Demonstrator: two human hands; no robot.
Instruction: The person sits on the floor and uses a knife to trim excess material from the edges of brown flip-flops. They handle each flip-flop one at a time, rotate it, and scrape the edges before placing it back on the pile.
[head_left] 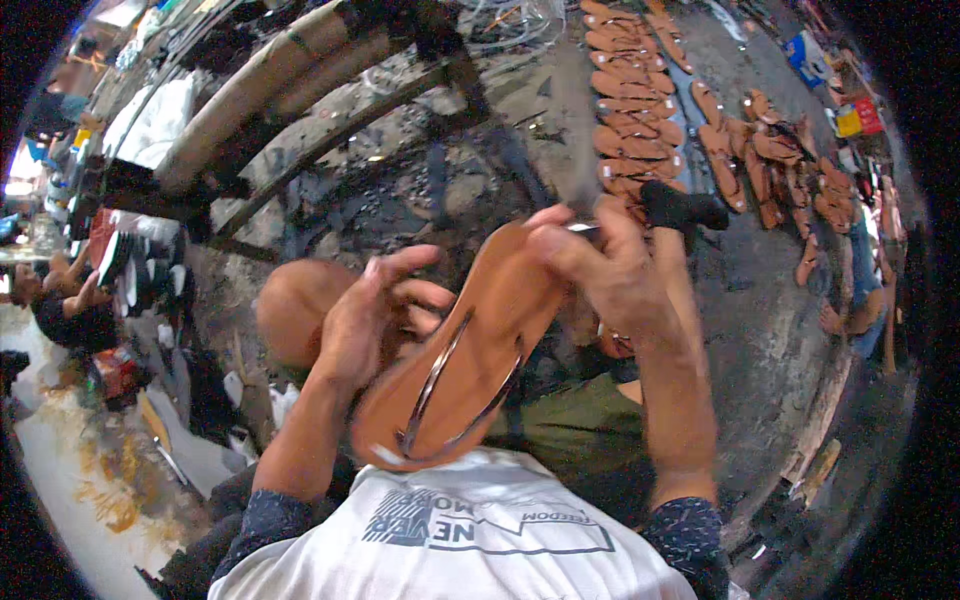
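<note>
A tan flip-flop sandal point(480, 330) with thin, shiny dark straps is tilted in front of my chest, toe end toward me. My right hand point(605, 265) grips its far heel end between thumb and fingers. By those fingertips is a small white patch that I cannot make out. My left hand point(372, 318) is at the sandal's left edge, its fingers apart and loosely bent, holding nothing visible. Whether its hidden fingers touch the sole I cannot tell.
Rows of tan sandals point(635, 110) lie on the floor ahead, with more scattered pairs point(765, 160) to their right. A wooden frame point(290, 90) stands ahead left. Other people sit at the far left and far right. Dark-soled footwear point(140, 280) is piled at left.
</note>
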